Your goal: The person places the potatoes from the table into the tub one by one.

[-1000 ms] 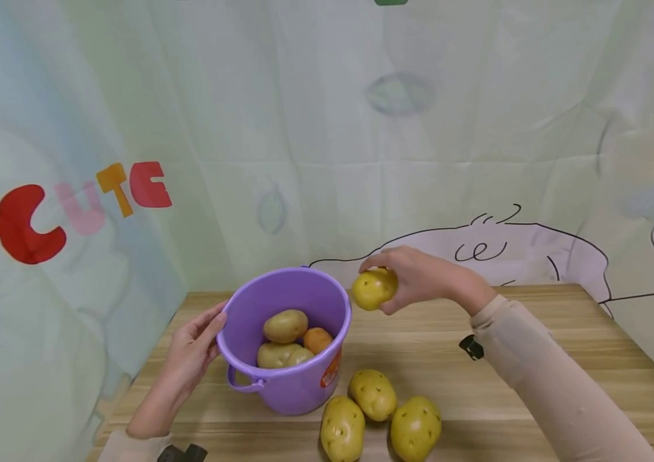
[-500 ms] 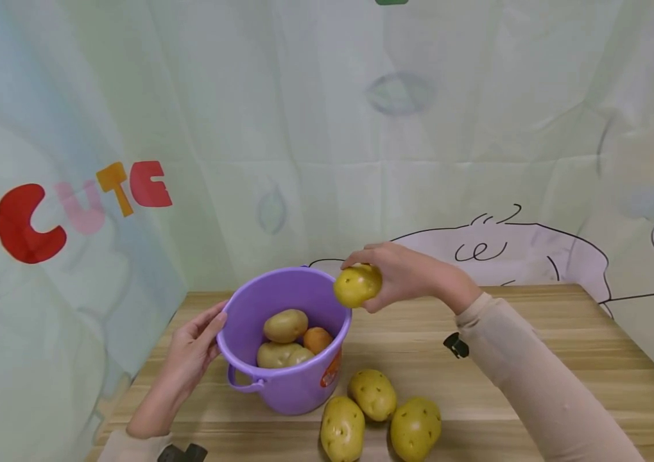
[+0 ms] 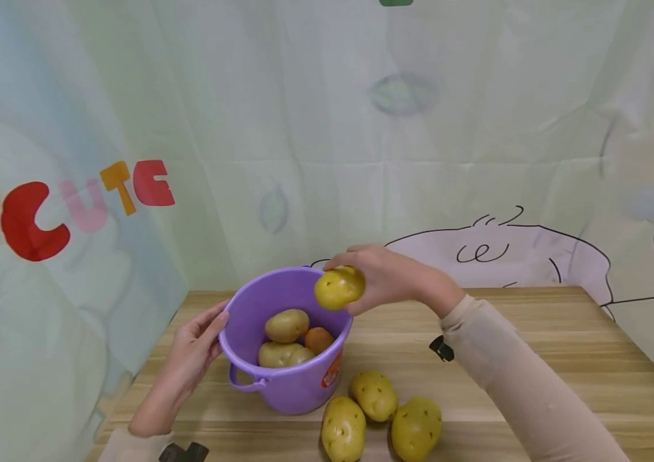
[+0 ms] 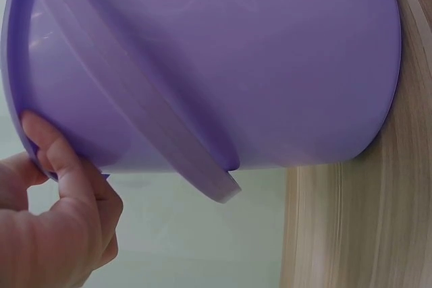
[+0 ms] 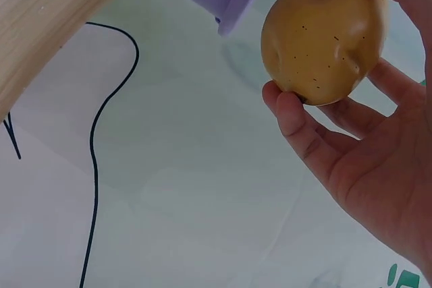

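3 potatoes (image 3: 374,396) beside the bucket (image 3: 292,391).

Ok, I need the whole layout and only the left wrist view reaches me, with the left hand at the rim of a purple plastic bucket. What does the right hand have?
Observer: The right hand holds a smooth yellow oval potato.
Operator: And is there anything inside the bucket, whose outside is all I see?
Observer: Yes, the bucket contains tan oval potatoes and a rounded orange item.
Operator: Anything lying outside it?
Observer: Three dimpled yellow potatoes lie beside it on the wood-grain table.
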Available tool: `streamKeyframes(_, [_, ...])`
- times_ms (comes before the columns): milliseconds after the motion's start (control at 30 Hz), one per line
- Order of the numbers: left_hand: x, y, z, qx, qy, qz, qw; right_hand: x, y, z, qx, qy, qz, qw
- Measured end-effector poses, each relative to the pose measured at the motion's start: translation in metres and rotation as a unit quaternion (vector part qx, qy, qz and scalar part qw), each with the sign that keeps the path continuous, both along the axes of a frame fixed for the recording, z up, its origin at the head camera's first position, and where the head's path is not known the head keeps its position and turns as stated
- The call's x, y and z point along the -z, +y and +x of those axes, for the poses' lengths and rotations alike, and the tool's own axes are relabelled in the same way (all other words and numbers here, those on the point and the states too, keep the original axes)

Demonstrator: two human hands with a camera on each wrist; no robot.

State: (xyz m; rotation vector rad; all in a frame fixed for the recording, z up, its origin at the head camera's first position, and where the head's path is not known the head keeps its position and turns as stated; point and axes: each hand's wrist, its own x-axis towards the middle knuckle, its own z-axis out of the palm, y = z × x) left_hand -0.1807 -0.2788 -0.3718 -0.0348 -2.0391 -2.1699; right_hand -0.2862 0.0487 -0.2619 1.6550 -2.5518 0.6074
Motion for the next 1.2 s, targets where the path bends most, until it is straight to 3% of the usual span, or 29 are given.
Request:
streamKeyframes(600, [0.001,0.000,0.000,0.000,0.004,0.010,0.9999,0.006,-0.031,0.007,-0.027,-0.001,0.016,0.999])
streamKeyframes(1200, [0.003,-0.001,-0.003,0.005,0.007,0.012,0.9999,0.006,-0.043,0.007,-0.047,0.017,0.010,0.999])
